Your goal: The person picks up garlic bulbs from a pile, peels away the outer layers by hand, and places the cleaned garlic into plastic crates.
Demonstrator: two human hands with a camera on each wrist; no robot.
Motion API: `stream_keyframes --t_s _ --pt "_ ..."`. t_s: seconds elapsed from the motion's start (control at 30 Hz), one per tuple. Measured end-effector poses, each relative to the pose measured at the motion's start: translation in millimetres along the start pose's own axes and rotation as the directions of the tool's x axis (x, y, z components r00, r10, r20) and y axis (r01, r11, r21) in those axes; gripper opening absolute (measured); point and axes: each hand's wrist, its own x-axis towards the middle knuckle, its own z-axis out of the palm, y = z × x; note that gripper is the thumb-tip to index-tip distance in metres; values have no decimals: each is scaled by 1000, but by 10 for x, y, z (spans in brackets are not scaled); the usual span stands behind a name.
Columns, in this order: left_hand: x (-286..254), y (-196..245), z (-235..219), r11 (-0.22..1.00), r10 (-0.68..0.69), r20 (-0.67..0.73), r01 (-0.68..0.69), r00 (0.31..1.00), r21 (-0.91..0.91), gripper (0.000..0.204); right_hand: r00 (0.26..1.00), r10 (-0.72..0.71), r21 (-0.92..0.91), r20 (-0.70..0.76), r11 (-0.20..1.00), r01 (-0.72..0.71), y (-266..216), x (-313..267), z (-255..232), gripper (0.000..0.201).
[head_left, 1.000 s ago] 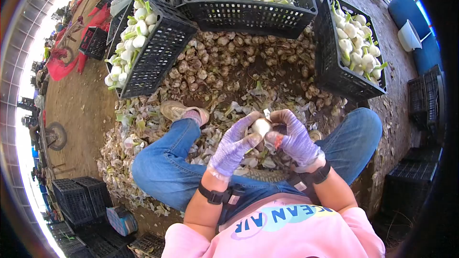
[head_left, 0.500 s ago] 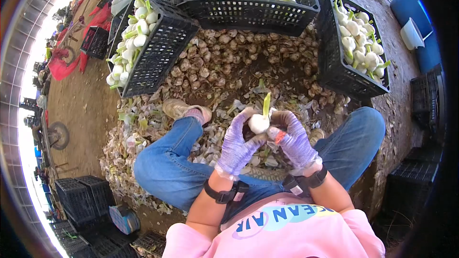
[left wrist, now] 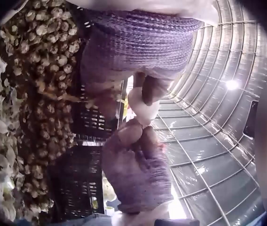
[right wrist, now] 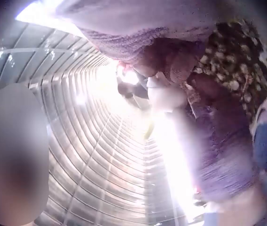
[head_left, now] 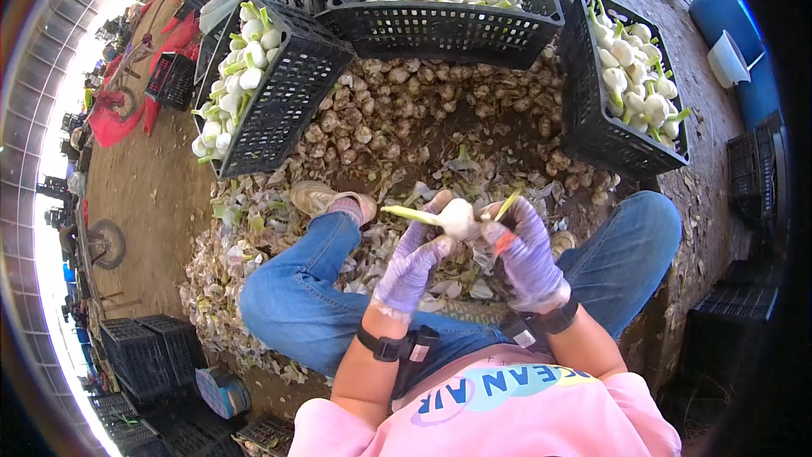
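A white peeled garlic bulb is between the two gloved hands in the head view, its green stem pointing left. The left hand grips the bulb with thumb and fingers. At the bulb's root side, the right hand pinches with thumb and forefinger, and a green-yellow strip sticks up from its fingers. In the left wrist view the bulb shows between both hands' fingertips. The right wrist view shows the bulb blurred beside the fingers.
Black crates of white bulbs stand at the left, the top and the right. Unpeeled bulbs lie between them. Peelings cover the ground around the person's bent legs.
The bulb has turned from its stem pointing up to pointing left. A green-yellow strip now shows at the right hand's fingers.
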Motion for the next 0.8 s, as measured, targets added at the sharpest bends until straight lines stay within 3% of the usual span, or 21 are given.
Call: stream_keyframes --t_s 0.03,0.1,0.13,0.17,0.23,0.27,0.3,0.37,0.4,0.47,0.5,0.57,0.63,0.67,0.7,0.73,0.8 --pt "-22 8 -3 999 -19 -19 19 1000 28 62 1000 0 0 -1 1000 0 -36 -17 3 16" --pt "1 -93 -116 999 -35 -69 35 997 2 56 986 -67 -304 155 946 112 -127 -65 27 14" --pt "19 -114 -153 994 -50 -100 39 994 -104 51 997 37 51 69 998 -40 -60 -36 60 11" --pt "35 -124 -173 977 -65 -127 37 990 -210 46 997 38 54 73 998 -42 -85 5 25 11" --pt "19 -121 -197 967 -36 -154 -5 987 -255 45 975 146 492 -165 870 -47 -233 197 -101 10" --pt "25 -111 -217 944 6 -112 -43 994 -327 44 975 101 510 -198 860 15 -168 295 -272 11" --pt "48 -107 -233 914 54 -69 -77 996 -399 43 1000 9 441 -24 897 3 -48 399 -564 14" --pt "96 -120 -242 921 48 -60 -68 997 -385 38 994 43 267 -102 964 -15 -185 371 -428 15" --pt "93 -84 -192 928 38 -118 -79 992 -364 37 994 46 269 -103 963 -17 -152 346 -378 15" --pt "185 -47 -175 938 36 -163 -90 986 -334 35 992 117 23 51 993 -118 -35 286 -331 19" --pt "253 -62 -232 962 -21 -255 -50 967 -268 37 980 179 -114 91 979 -168 103 270 -390 26" --pt "489 -155 -537 979 -113 -367 40 923 -202 34 948 283 -96 143 958 -271 250 212 -496 30" --pt "844 101 -224 947 -59 -424 -83 904 -310 32 959 227 -316 169 934 -166 335 212 -529 28" --pt "1084 362 -111 922 -24 -285 -89 958 -378 33 937 308 -352 167 906 -235 307 240 -511 27" --pt "1280 629 33 929 87 -176 -144 981 -340 37 906 394 -387 157 868 -310 268 249 -491 27" --pt "1450 922 246 870 409 63 -368 910 -329 33 897 411 -365 164 870 -332 253 270 -486 26" --pt "1592 1221 351 857 413 -135 -434 901 -277 24 872 452 -345 189 862 -372 282 300 -487 26"
